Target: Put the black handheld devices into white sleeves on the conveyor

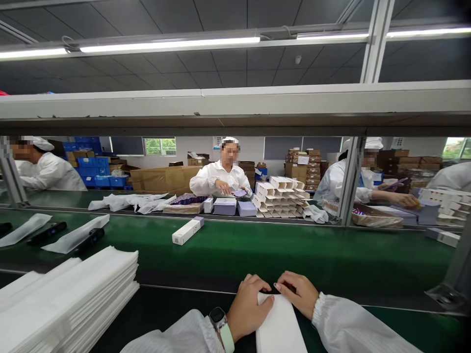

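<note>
A narrow stack of flat white sheets lies on the dark bench right in front of me. My left hand is at its far left corner, thumb on the top sheet and fingers curled over the far edge. At the far right corner is my right hand, its fingers bent and the thumb close to the sheets' edge. Both hands appear closed around that end; the exact grip of the fingertips is partly hidden. To the left stands a bigger pile of similar white sheets.
Beyond runs a green conveyor belt with a white-and-purple box, white sleeves and black devices. Across it, people in white work beside stacked open cartons. A shelf crosses overhead; a metal post stands right.
</note>
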The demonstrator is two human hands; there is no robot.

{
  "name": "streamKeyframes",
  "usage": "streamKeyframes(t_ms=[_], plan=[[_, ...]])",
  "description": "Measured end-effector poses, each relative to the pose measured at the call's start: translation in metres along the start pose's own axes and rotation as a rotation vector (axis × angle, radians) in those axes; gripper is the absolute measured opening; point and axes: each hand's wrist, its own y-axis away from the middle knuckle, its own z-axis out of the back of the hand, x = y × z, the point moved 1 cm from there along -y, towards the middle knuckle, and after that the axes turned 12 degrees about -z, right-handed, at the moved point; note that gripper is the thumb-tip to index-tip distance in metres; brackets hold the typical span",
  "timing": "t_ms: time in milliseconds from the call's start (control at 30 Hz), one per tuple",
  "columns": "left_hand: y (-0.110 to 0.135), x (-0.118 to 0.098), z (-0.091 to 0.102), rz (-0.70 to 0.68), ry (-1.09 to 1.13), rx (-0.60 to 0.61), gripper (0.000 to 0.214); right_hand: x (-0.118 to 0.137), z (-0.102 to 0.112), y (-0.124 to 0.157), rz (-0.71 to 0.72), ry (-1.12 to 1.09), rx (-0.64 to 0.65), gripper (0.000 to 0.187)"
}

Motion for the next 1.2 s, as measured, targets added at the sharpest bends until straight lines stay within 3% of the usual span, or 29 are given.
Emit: streamKeyframes(t_ms=[1200], plan=[[-0.0005, 0.0026, 0.0046, 0.020, 0.093, -0.003, 0.007, 0.0077, 0.0024, 0.0041, 0.001, 0.143, 0.041, 0.038]])
